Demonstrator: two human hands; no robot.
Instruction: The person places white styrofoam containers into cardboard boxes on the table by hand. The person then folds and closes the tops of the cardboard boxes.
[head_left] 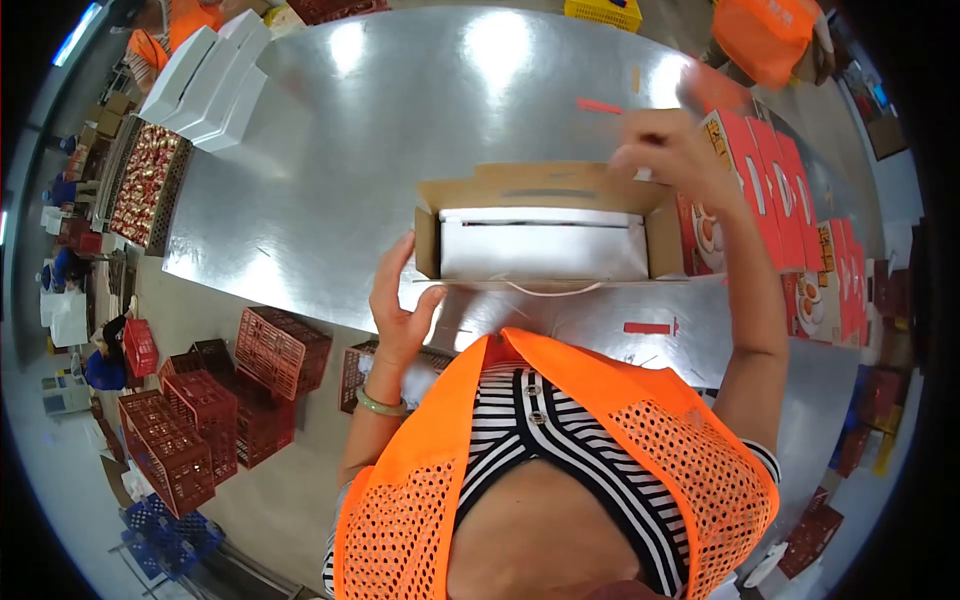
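Note:
An open cardboard box (428,245) stands before me on the metal table, its far flap (540,180) raised. Inside lies a white box (545,250) with a dark slit along its top, and a pale cord handle (555,291) loops from the near side. My left hand (400,310) grips the left end, fingers along the end wall and thumb at the near corner. Over the far right corner is my right hand (665,150), slightly blurred, its fingers curled together; whatever they may hold cannot be made out.
Red printed boxes (750,170) stand at the right. White boxes (215,85) are stacked at the far left. Red strips (648,328) lie on the metal table (320,200). A crate of wrapped items (150,185) and red crates (285,350) are left. A person in an orange vest (765,40) is opposite.

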